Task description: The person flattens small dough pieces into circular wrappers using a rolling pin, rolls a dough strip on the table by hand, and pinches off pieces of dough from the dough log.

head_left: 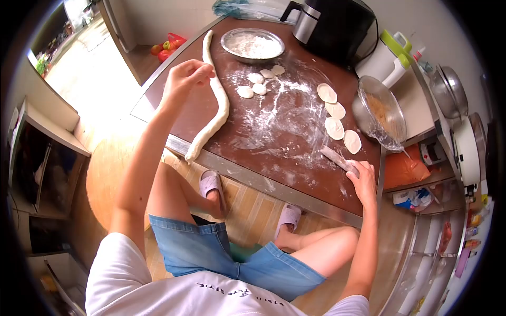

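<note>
My left hand point(188, 79) is raised over the long dough rope point(219, 113), fingertips pinched together; whether they touch the rope or hold a bit of something I cannot make out. The rope lies along the left side of the brown table. At the table's right front, my right hand point(363, 181) is closed around one end of a floury rolling pin point(337, 158), which rests on the surface. Several flat round dough wrappers point(334, 128) lie in a column beyond the pin. Several small dough pieces point(256, 78) sit near the rope, amid scattered flour.
A metal bowl of flour point(253, 45) stands at the table's back. On the right is a metal bowl point(378, 110) with brownish filling. Behind are a black appliance point(337, 29) and a white-green jug point(387, 60). Shelves point(421, 195) line the right side.
</note>
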`<state>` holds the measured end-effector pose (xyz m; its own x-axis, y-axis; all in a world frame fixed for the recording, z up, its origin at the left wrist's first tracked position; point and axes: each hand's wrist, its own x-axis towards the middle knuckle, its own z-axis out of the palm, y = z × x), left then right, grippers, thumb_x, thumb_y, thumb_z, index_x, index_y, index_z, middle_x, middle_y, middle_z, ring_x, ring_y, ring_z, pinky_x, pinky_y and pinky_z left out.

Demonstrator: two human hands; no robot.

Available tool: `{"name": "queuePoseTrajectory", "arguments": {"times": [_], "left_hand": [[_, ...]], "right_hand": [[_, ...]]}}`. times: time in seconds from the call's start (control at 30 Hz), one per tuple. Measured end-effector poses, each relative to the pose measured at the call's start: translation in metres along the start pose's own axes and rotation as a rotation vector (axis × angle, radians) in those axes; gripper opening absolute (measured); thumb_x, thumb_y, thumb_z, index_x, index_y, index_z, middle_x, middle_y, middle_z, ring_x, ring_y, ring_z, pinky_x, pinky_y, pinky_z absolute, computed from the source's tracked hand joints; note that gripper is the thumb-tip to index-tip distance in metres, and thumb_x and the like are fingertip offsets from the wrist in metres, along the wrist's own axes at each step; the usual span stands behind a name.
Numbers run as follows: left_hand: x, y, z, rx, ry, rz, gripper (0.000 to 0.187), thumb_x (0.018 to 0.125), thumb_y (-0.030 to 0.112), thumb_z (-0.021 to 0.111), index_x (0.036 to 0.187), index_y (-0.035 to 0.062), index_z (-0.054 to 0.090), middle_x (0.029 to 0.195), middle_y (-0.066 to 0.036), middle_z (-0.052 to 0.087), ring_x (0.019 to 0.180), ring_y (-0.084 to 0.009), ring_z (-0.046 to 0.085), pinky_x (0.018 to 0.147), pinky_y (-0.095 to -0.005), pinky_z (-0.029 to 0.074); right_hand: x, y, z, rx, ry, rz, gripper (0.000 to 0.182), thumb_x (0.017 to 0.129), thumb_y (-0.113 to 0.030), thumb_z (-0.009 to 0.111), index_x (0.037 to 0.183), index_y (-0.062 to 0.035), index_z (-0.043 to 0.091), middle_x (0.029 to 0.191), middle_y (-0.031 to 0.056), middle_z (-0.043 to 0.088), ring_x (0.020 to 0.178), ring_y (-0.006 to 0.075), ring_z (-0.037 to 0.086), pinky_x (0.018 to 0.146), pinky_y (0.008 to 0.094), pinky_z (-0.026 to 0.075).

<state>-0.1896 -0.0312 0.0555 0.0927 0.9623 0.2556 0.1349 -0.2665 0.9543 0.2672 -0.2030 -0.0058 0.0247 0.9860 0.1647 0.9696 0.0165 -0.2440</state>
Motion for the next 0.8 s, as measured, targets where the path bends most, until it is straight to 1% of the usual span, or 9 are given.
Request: {"name": "queuePoseTrajectory", "arguments": {"times": [0.13,0.27,0.47,0.5,0.6,0.67,0.7,0.73,0.8], "left_hand": [[-0.01,-0.04,-0.025,-0.349,0.292,0.044,0.02,0.09,0.027,0.056,0.082,0.0077,0.057,0.078,-0.001,0.057,0.07,-0.0069,0.05,0.067,-0.0209,0.04],[-0.007,-0.051,-0.031,-0.484,0.459,0.175,0.025,0.092,0.025,0.053,0.076,0.0059,0.056,0.071,-0.001,0.058,0.063,-0.0061,0.049,0.059,-0.0205,0.038],[-0.007,-0.059,-0.064,-0.332,0.543,0.207,0.026,0.092,0.022,0.051,0.076,0.0029,0.056,0.067,-0.002,0.057,0.057,-0.0067,0.048,0.054,-0.0199,0.037],[-0.01,-0.063,-0.066,-0.278,0.519,0.139,0.024,0.092,0.02,0.052,0.076,0.0023,0.057,0.067,-0.001,0.057,0.058,-0.0067,0.048,0.054,-0.02,0.038],[-0.009,-0.071,-0.064,-0.097,0.335,0.004,0.017,0.088,0.014,0.056,0.079,-0.0008,0.058,0.068,-0.002,0.058,0.06,-0.0069,0.052,0.056,-0.0205,0.041],[-0.012,-0.072,-0.059,0.022,0.197,0.019,0.013,0.088,0.012,0.055,0.082,0.0015,0.058,0.069,-0.001,0.058,0.062,-0.0052,0.05,0.056,-0.019,0.04],[-0.014,-0.072,-0.056,0.086,0.171,0.04,0.01,0.087,0.01,0.055,0.084,0.0012,0.059,0.068,-0.001,0.057,0.063,-0.0054,0.051,0.057,-0.0192,0.04],[-0.014,-0.071,-0.051,0.092,0.124,0.063,0.007,0.085,0.006,0.054,0.086,0.0013,0.059,0.072,-0.002,0.059,0.066,-0.0076,0.053,0.06,-0.0213,0.043],[-0.015,-0.066,-0.042,0.107,0.026,0.109,0.012,0.08,-0.002,0.053,0.09,0.0014,0.06,0.08,-0.004,0.062,0.074,-0.0121,0.058,0.065,-0.0257,0.047]], "right_hand": [[0.065,-0.078,-0.015,-0.014,0.099,-0.243,0.044,0.07,-0.011,0.07,0.112,-0.0061,0.058,0.105,0.0136,0.056,0.1,0.0328,0.049,0.088,0.0388,0.04],[0.201,-0.171,0.004,0.144,0.103,-0.574,0.027,0.075,-0.009,0.064,0.102,-0.0031,0.062,0.099,0.0142,0.059,0.094,0.0314,0.056,0.083,0.0371,0.044],[0.355,-0.246,0.063,0.044,0.129,-0.555,0.015,0.079,-0.018,0.06,0.083,-0.0055,0.068,0.081,0.0168,0.064,0.078,0.0336,0.062,0.072,0.0405,0.049],[0.352,-0.266,0.064,0.069,0.153,-0.557,0.017,0.08,-0.02,0.059,0.081,-0.0055,0.068,0.079,0.0166,0.064,0.076,0.0338,0.062,0.069,0.04,0.049],[0.288,-0.308,0.063,0.224,-0.114,-0.49,0.025,0.08,-0.027,0.057,0.079,-0.0038,0.066,0.069,0.015,0.062,0.065,0.0302,0.06,0.065,0.0386,0.048],[0.224,-0.32,0.064,0.099,-0.291,-0.584,0.036,0.079,-0.042,0.061,0.093,-0.0097,0.065,0.091,0.0132,0.06,0.083,0.027,0.058,0.078,0.0382,0.047],[0.194,-0.315,0.074,0.127,-0.252,-0.816,0.044,0.076,-0.047,0.062,0.102,-0.0113,0.063,0.101,0.0114,0.058,0.096,0.0268,0.053,0.084,0.0393,0.045],[0.165,-0.315,0.078,0.188,-0.25,-0.976,0.048,0.074,-0.046,0.064,0.108,-0.0111,0.06,0.104,0.0093,0.056,0.102,0.0275,0.048,0.089,0.0402,0.043],[0.121,-0.318,0.086,0.207,-0.252,-1.039,0.048,0.068,-0.038,0.071,0.107,-0.0112,0.06,0.103,0.0077,0.056,0.1,0.0263,0.048,0.088,0.0386,0.041]]}}
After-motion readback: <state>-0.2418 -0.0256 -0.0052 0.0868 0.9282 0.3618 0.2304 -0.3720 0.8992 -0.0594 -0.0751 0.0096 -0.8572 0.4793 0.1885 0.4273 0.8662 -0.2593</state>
